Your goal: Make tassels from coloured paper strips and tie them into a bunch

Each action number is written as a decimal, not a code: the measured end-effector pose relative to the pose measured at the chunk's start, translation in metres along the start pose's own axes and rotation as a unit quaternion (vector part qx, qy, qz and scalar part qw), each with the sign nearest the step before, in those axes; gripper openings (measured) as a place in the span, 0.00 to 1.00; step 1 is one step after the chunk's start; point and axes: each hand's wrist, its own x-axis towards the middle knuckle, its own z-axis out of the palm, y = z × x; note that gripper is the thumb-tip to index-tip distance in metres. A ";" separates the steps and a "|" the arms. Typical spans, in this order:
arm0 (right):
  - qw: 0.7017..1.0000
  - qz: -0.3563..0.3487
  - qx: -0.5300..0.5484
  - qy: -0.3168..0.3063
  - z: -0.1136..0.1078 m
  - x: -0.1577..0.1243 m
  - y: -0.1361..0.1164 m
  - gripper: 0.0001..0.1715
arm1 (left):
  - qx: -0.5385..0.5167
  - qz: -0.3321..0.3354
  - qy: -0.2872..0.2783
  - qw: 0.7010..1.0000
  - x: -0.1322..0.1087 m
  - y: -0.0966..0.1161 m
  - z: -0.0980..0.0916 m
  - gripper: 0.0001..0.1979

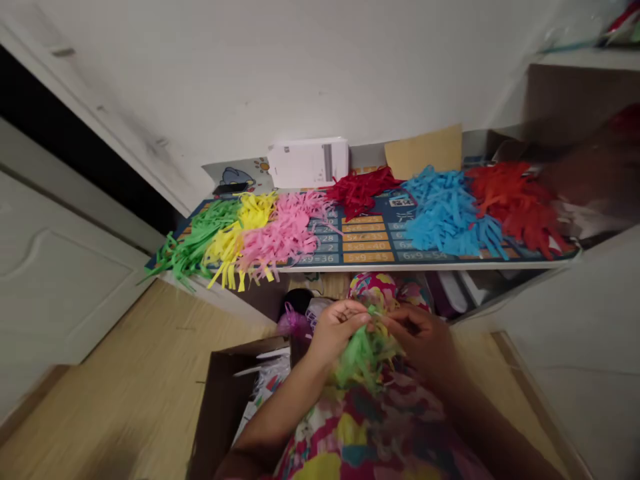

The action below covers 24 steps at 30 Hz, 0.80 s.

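My left hand and my right hand are close together above my lap. Between them is a bunch of green paper fringe, with some yellow strands mixed in and blurred at its edges. The left fingers pinch it near the top. On its other side the right fingers are closed at the same top part. Separate piles of fringe lie on the desk beyond: green, yellow, pink, dark red, blue and orange-red.
The desk has a times-table mat. White sheets and a tan card lean on the wall. An open cardboard box stands on the floor at left, near a purple bag. A white door is far left.
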 end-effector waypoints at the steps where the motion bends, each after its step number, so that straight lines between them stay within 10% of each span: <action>1: 1.000 -0.009 -0.001 -0.007 0.001 -0.002 -0.001 0.16 | 0.008 0.015 -0.003 1.000 -0.004 -0.001 -0.001 0.23; 15: 0.969 0.077 0.188 -0.137 0.009 0.002 0.013 0.18 | 0.126 0.072 -0.037 0.989 -0.020 -0.006 -0.003 0.27; 24: 0.984 0.032 0.092 -0.146 -0.003 -0.005 0.019 0.11 | 0.344 0.144 -0.059 0.926 -0.018 -0.001 -0.007 0.11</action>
